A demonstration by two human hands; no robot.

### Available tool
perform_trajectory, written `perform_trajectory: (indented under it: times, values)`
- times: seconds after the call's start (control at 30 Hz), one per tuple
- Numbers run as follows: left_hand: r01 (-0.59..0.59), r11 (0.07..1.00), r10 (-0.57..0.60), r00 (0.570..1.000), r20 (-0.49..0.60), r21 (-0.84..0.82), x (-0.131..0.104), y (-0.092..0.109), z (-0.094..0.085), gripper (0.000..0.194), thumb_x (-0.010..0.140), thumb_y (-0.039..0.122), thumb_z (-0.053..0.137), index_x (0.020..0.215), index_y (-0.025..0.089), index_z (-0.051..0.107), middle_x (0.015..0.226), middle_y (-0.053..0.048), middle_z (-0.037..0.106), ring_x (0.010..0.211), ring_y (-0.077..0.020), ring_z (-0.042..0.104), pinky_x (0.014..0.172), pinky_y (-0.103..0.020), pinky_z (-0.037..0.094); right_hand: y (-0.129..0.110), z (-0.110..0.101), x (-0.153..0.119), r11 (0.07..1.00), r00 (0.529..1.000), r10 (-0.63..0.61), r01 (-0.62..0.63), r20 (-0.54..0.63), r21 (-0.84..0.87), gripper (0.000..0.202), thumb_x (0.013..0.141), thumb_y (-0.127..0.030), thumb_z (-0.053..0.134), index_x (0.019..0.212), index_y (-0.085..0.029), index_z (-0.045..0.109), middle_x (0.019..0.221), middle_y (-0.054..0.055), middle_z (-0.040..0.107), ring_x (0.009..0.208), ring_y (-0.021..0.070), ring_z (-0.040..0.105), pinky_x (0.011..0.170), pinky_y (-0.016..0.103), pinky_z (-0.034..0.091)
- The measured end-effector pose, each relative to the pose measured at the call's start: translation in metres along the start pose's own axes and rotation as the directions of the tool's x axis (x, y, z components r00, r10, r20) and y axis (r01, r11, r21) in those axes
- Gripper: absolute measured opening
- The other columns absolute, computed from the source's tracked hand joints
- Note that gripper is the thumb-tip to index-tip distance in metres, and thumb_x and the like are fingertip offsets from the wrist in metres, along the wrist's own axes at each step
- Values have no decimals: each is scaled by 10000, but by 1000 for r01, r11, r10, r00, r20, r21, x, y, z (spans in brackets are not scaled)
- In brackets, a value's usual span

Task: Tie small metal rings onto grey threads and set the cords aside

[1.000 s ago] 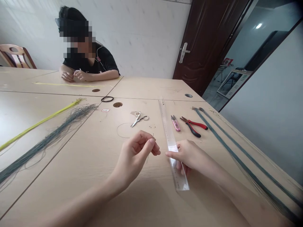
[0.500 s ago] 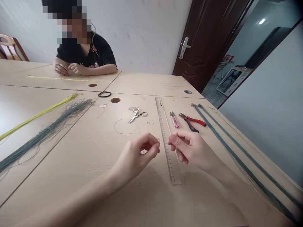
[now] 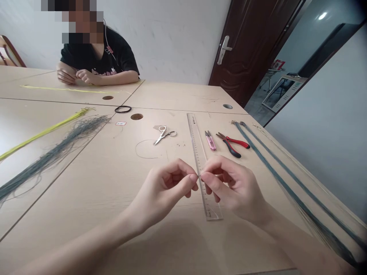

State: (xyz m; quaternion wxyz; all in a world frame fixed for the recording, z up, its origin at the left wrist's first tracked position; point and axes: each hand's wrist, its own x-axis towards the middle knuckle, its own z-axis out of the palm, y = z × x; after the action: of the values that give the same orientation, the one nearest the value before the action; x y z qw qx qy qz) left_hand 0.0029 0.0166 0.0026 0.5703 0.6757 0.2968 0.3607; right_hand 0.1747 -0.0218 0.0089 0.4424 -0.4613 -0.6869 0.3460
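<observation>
My left hand is closed in a pinch, thumb against forefinger. Facing it, my right hand pinches too, and the two sets of fingertips almost touch. Between them shows a tiny bit of thin thread, mostly hidden by the fingers. Below the hands lies a clear ruler, running away from me. Beyond them are small silver scissors, pink thread snips and pliers with red and black handles. A loose curved thread rests left of the ruler.
Teal cord bundles run along the right edge. On the left lie a yellow cord bundle and a grey-blue thread bundle. A black hair tie sits near a table hole. Across the table sits a person in black.
My hands have come together, so the fingertips now nearly meet over the ruler. A small thread loop that stuck up at my left fingertips no longer shows. The view has shifted slightly.
</observation>
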Motion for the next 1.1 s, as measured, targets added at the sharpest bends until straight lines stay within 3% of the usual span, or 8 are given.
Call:
perform_trajectory:
  times: [0.1, 0.17, 0.23, 0.3, 0.4, 0.5, 0.8, 1.1]
  values:
    - [16, 987, -9, 999, 43, -158, -1, 5, 1, 163, 861, 233, 521, 724, 152, 556, 600, 16, 562, 532, -64, 493, 522, -165, 422, 0, 1, -4, 953, 961, -272, 262, -48, -150, 71, 838, -133, 544, 810, -198, 538, 722, -6, 549, 626, 92, 520, 492, 196, 422]
    - [-3, 986, 8, 999, 32, -168, -3, 7, 2, 159, 858, 212, 525, 712, 154, 553, 584, 24, 554, 526, -55, 485, 512, -151, 415, -1, 1, -5, 923, 937, -344, 326, -62, -203, 95, 826, -108, 558, 825, -202, 551, 720, -6, 556, 640, 95, 520, 510, 203, 424]
    - [-55, 992, 55, 998, -8, -111, -5, 7, 3, 148, 844, 184, 539, 699, 158, 553, 584, 27, 555, 531, -53, 484, 497, -143, 406, -4, 1, -6, 961, 964, -257, 248, -66, -120, 56, 857, -161, 534, 834, -203, 564, 714, -8, 557, 618, 87, 519, 503, 201, 424]
    - [-127, 992, 125, 991, -48, -26, -7, 6, 4, 134, 830, 142, 543, 699, 163, 554, 605, 26, 566, 547, -57, 495, 500, -148, 409, -8, 0, -6, 995, 996, -92, 92, -5, 36, 159, 904, -261, 464, 808, -197, 574, 698, -8, 556, 599, 83, 521, 504, 203, 431]
    - [-209, 976, 214, 974, -76, 68, -10, 3, 6, 124, 821, 101, 532, 721, 170, 555, 634, 27, 577, 572, -64, 516, 516, -161, 420, -13, 1, -6, 985, 992, 85, -98, 93, 145, 243, 913, -315, 437, 757, -200, 583, 639, -26, 540, 555, 69, 493, 491, 190, 412]
    - [-243, 962, 254, 964, -81, 120, -12, 2, 7, 113, 814, 94, 540, 727, 165, 559, 627, 27, 572, 572, -64, 518, 512, -166, 419, -15, 2, -8, 975, 985, 148, -160, 86, 152, 174, 888, -261, 494, 746, -220, 586, 591, -53, 507, 518, 52, 458, 469, 166, 380]
    - [-267, 963, 270, 959, -82, 47, -10, 6, 8, 115, 792, 59, 540, 737, 151, 582, 627, 25, 571, 590, -67, 536, 530, -167, 451, -14, 8, -11, 994, 995, -78, 82, -60, 73, 120, 820, -94, 540, 810, -214, 536, 719, -51, 562, 634, 60, 508, 522, 187, 406]
    - [-247, 966, 245, 969, -34, -78, -13, 6, 8, 132, 789, 37, 538, 780, 154, 599, 665, 34, 580, 585, -46, 549, 543, -137, 469, -9, 9, -13, 971, 972, -225, 230, -65, 72, 159, 793, -31, 541, 841, -182, 536, 749, -27, 554, 654, 73, 511, 521, 221, 404]
